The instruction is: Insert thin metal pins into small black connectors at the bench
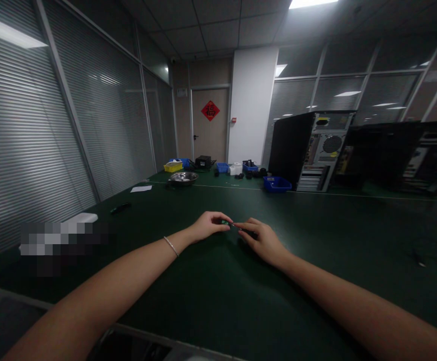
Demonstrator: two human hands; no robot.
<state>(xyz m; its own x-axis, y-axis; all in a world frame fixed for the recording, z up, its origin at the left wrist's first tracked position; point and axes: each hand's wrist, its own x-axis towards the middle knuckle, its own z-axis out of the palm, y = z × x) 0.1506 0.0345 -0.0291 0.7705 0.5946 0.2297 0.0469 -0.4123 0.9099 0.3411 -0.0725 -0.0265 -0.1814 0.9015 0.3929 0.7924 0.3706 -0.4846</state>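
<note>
My left hand (205, 227) is closed in a pinch on a small green circuit board (225, 222) above the green tabletop. Its thumb and fingers cover part of the board. Facing it from the right, my right hand (265, 242) grips a thin slender tool (237, 227) whose tip reaches the board's edge. The tool is too small and dim to tell its exact kind. Both hands are close together near the middle of the table, with only a small gap between the fingertips.
Across the green table (210, 306) stand a metal bowl (183, 178), a blue bin (277, 184), a yellow basket (173, 166) and a black computer case (297, 150). At left lie white paper (141, 189) and a dark slim object (121, 208). Cables lie at right.
</note>
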